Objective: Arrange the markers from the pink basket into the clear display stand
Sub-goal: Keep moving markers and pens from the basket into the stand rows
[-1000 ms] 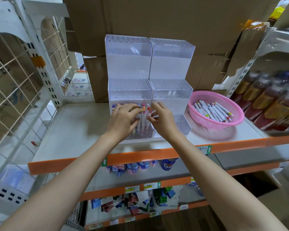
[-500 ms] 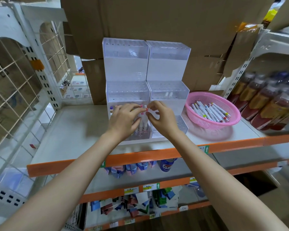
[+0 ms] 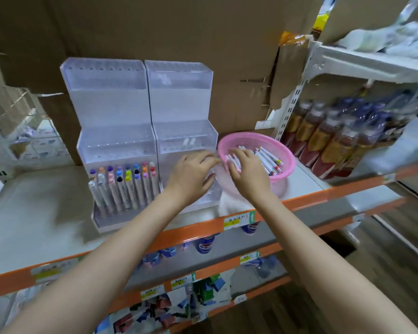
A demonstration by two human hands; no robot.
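Note:
Two clear tiered display stands stand side by side on the shelf, the left stand [image 3: 111, 102] and the right stand [image 3: 181, 100]. Several markers [image 3: 123, 186] with coloured caps stand upright in the left stand's lowest tier. To the right sits the pink basket [image 3: 287, 155] holding several loose markers [image 3: 268, 160]. My right hand [image 3: 249, 174] is inside the basket, fingers curled over some markers at its left side. My left hand [image 3: 191, 174] hovers in front of the right stand's lowest tier, fingers relaxed and reaching toward the basket's rim.
Brown cardboard [image 3: 179, 27] backs the shelf. Drink bottles [image 3: 328, 141] fill the neighbouring shelf at right. The orange shelf edge [image 3: 307, 201] runs along the front, with lower shelves of goods beneath. White shelf surface [image 3: 34, 201] lies left of the stands.
Both hands left the markers in the left stand and moved right. My right hand now reaches into the pink basket, with the left just beside it. The view shifted right too.

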